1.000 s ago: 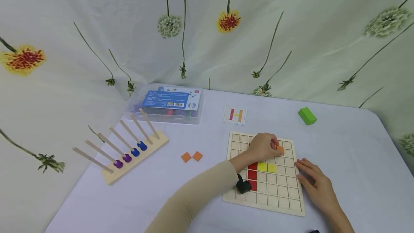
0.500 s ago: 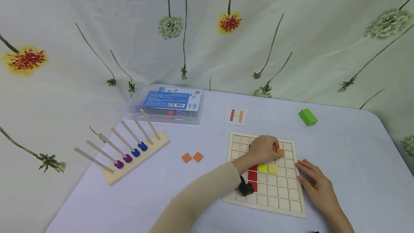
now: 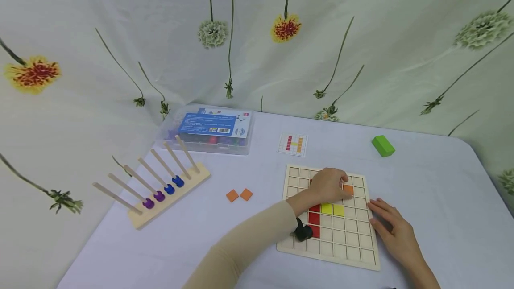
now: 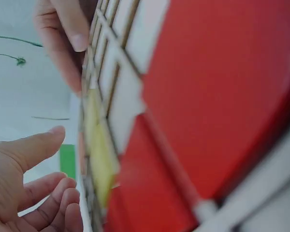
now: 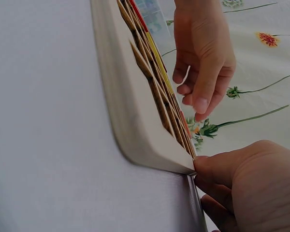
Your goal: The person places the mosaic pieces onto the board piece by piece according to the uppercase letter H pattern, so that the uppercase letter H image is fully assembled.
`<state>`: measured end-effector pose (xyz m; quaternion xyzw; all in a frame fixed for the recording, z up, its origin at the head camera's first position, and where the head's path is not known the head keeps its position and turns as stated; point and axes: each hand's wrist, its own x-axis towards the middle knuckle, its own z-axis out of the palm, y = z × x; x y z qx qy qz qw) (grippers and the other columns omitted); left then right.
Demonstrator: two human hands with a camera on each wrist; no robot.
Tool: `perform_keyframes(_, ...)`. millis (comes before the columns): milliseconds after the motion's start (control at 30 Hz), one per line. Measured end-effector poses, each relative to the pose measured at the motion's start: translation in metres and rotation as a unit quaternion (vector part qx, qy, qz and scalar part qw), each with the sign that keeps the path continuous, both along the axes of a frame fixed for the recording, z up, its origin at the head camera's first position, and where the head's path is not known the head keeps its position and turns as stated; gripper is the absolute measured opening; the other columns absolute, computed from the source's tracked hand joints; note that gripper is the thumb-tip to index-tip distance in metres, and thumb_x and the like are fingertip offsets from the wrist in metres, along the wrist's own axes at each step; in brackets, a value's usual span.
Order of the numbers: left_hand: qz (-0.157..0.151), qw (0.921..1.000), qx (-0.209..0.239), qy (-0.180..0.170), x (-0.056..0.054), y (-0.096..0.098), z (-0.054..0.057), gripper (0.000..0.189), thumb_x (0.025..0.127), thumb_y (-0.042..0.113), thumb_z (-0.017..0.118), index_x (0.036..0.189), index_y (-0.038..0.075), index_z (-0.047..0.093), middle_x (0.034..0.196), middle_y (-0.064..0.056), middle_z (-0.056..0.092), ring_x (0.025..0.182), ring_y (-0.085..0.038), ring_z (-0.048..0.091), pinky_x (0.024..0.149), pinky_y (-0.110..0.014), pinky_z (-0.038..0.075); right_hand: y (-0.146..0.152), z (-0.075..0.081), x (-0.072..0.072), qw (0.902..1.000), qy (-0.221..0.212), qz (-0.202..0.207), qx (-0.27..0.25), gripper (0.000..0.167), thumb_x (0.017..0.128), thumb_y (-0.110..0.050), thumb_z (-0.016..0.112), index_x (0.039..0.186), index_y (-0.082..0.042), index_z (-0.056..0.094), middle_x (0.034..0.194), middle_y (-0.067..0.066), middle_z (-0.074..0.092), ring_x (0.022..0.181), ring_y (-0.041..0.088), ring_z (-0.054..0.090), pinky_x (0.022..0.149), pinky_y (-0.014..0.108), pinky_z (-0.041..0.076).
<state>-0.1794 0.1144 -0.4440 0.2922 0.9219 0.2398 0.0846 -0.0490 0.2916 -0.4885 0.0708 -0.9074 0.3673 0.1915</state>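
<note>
Lowered since one second ago, the orange tile (image 3: 348, 190) is now laid flat near the far right corner of the grid board (image 3: 352, 238). By it the left hand (image 3: 328, 185) is held with thumb and forefinger parted, nothing gripped; whether the tile is touched cannot be told. The board's right edge is touched by the extended fingers of the right hand (image 3: 395, 233). Two loose orange tiles (image 3: 232, 196) are set beyond the board's left edge on the worktop (image 3: 433, 182).
</note>
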Motion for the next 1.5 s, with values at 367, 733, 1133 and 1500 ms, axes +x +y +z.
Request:
perform_keyframes(367, -0.052, 0.9875, 0.142, 0.042, 0.02, -0.084, 0.062, 0.043, 0.085, 0.033, 0.074, 0.122, 0.012, 0.066, 0.102, 0.001, 0.065, 0.085, -0.009, 0.058, 0.069, -0.016, 0.044, -0.001, 0.0, 0.001, 0.9995, -0.024, -0.02, 0.008, 0.036, 0.086, 0.002, 0.068, 0.121, 0.003, 0.065, 0.131, 0.021, 0.059, 0.127, -0.027, 0.02, 0.108, 0.002, 0.01)
perform_keyframes(733, 0.053, 0.952, 0.28, 0.112, 0.035, -0.209, 0.049, 0.047, 0.079, 0.016, 0.08, 0.123, 0.01, 0.064, 0.109, -0.004, 0.065, 0.089, -0.016, 0.061, 0.073, -0.028, 0.054, 0.0, 0.001, 0.0, 0.9998, -0.016, -0.014, 0.003, 0.035, 0.085, 0.003, 0.068, 0.12, 0.004, 0.065, 0.13, 0.023, 0.059, 0.126, -0.027, 0.021, 0.105, 0.0, 0.01)
perform_keyframes(1133, 0.176, 0.9323, 0.314, 0.035, 0.043, -0.277, -0.009, 0.051, 0.078, 0.006, 0.08, 0.124, 0.001, 0.06, 0.117, -0.018, 0.063, 0.091, -0.023, 0.061, 0.075, -0.024, 0.054, -0.001, 0.001, 0.0, 0.9996, -0.024, -0.014, 0.005, 0.034, 0.087, -0.001, 0.068, 0.12, 0.002, 0.065, 0.131, 0.023, 0.059, 0.126, -0.027, 0.02, 0.106, 0.002, 0.009)
perform_keyframes(1500, 0.179, 0.9532, 0.241, 0.038, 0.036, -0.289, -0.043, 0.062, 0.072, 0.017, 0.086, 0.128, 0.006, 0.06, 0.111, -0.008, 0.063, 0.089, -0.016, 0.058, 0.075, -0.022, 0.049, 0.0, 0.001, 0.001, 0.9995, -0.023, -0.017, 0.009, 0.034, 0.086, 0.0, 0.069, 0.12, 0.002, 0.065, 0.131, 0.022, 0.059, 0.126, -0.026, 0.021, 0.1, -0.004, 0.013)
